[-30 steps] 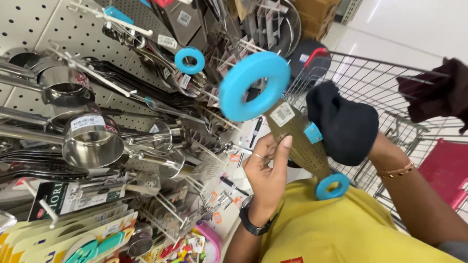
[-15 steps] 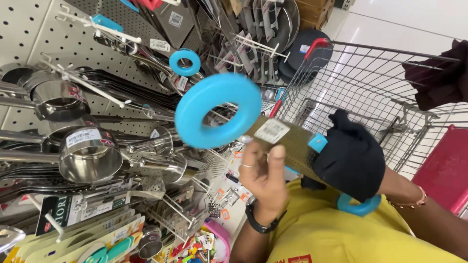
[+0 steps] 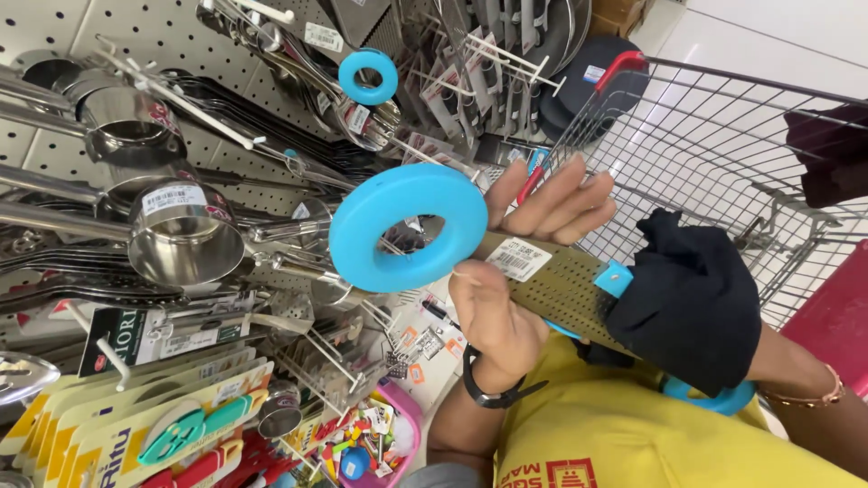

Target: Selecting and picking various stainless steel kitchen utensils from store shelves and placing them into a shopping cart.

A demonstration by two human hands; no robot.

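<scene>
A flat perforated olive-gold grater [image 3: 565, 289] with a big blue ring handle [image 3: 362, 244] at its left end is held in front of a yellow shirt. My left hand [image 3: 502, 316], bare and with a black wristband, grips the plate near its white sticker, fingers spread over the top edge. My right hand [image 3: 692, 298], in a black glove, holds the plate's other end by a small blue clip. A second blue ring [image 3: 714, 402] shows just under the glove.
A pegboard wall at the left carries steel saucepans [image 3: 181, 239], ladles and another blue-ringed tool [image 3: 368, 77]. Yellow carded utensils [image 3: 136, 425] hang at the lower left. A wire shopping cart [image 3: 723, 154] stands at the right with a dark cloth [image 3: 832, 149] over it.
The grater swung from steeply tilted to nearly level, its big ring moving left and down. My left hand shifted from under the plate to gripping around its middle.
</scene>
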